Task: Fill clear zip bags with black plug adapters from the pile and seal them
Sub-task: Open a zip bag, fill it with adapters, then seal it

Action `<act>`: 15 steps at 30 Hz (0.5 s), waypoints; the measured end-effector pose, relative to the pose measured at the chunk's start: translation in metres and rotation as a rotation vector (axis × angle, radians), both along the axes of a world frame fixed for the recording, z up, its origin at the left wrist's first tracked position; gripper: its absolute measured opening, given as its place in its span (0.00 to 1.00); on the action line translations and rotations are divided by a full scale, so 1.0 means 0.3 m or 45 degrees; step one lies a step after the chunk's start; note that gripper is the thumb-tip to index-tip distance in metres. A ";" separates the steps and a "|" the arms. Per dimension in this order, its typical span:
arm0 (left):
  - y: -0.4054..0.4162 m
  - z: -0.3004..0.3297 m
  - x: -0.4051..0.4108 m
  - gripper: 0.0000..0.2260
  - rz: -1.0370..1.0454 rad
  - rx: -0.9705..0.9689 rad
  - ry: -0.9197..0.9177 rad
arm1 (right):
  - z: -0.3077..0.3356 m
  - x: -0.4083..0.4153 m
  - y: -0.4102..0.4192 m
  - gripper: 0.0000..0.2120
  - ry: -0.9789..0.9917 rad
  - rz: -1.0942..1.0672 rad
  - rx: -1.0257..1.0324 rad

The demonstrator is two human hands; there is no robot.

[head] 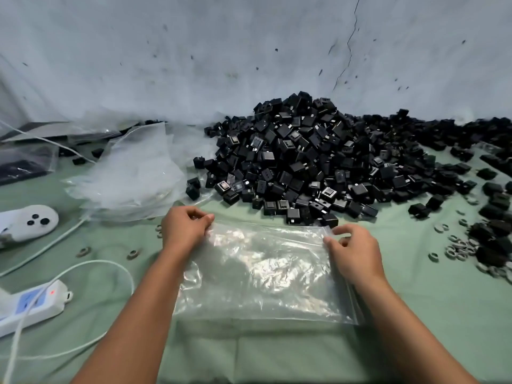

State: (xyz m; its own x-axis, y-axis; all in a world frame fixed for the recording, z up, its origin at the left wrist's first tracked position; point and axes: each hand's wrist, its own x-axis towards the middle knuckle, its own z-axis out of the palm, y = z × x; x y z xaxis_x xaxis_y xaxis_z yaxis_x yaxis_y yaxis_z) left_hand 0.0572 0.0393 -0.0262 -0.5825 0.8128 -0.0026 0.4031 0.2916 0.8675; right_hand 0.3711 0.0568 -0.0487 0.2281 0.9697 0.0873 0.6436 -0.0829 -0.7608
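Clear zip bag (266, 273) lay flat on the green cloth (443, 314) at six o'clock from the pile of black plug adapters (313, 162). The left hand (184, 227) pinched its top corner at ten o'clock; the right hand (353, 250) pinched the opposite corner at two o'clock. Spare bags (133, 173) lay at ten o'clock.

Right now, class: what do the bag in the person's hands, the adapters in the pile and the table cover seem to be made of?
Zip bag: thin clear plastic film, glossy; it crinkles and glints, pinched by the left hand and right hand.
Adapters: probably hard moulded black plastic, mostly matte, with boxy edges.
Table cover: likely pale green cloth, dull, with soft folds.
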 end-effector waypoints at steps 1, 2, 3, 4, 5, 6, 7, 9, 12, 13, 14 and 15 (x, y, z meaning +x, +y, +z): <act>0.000 -0.002 -0.003 0.06 0.013 0.012 0.036 | -0.007 -0.005 -0.010 0.11 0.006 0.000 0.059; -0.002 -0.005 -0.004 0.07 0.024 0.018 0.081 | -0.012 -0.012 -0.021 0.12 -0.006 0.009 0.106; -0.004 -0.010 0.000 0.06 0.042 0.010 0.148 | -0.016 -0.017 -0.029 0.13 -0.040 0.023 0.138; -0.007 -0.012 0.008 0.06 0.063 -0.014 0.243 | -0.015 -0.023 -0.035 0.14 -0.098 0.036 0.152; -0.013 -0.009 0.023 0.08 0.086 -0.042 0.378 | -0.013 -0.026 -0.040 0.15 -0.183 0.040 0.155; -0.018 -0.005 0.042 0.12 0.106 -0.079 0.547 | -0.007 -0.027 -0.042 0.17 -0.294 0.025 0.164; -0.028 0.000 0.065 0.16 0.122 -0.113 0.709 | 0.001 -0.029 -0.044 0.18 -0.422 0.003 0.206; -0.058 0.015 0.125 0.21 0.127 -0.074 0.937 | 0.026 -0.059 -0.051 0.20 -0.603 0.027 0.423; -0.096 0.004 0.231 0.21 -0.141 0.065 1.001 | 0.049 -0.166 -0.066 0.22 -0.630 0.424 0.501; -0.104 -0.014 0.258 0.22 -0.273 0.042 1.000 | 0.037 -0.198 -0.070 0.24 -0.672 0.586 0.364; -0.112 -0.039 0.272 0.22 -0.391 -0.015 0.998 | 0.014 -0.216 -0.073 0.27 -0.740 0.713 0.215; -0.118 -0.065 0.276 0.23 -0.480 -0.089 0.997 | -0.015 -0.220 -0.074 0.29 -0.808 0.800 0.095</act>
State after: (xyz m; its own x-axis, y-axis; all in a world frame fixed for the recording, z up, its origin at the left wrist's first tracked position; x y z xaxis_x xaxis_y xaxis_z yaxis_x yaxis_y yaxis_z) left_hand 0.1400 0.0038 -0.0456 -0.1300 0.9647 0.2292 0.9563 0.0609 0.2860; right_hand 0.3051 0.0346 -0.0532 -0.4560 0.8860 0.0837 0.8550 0.4622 -0.2353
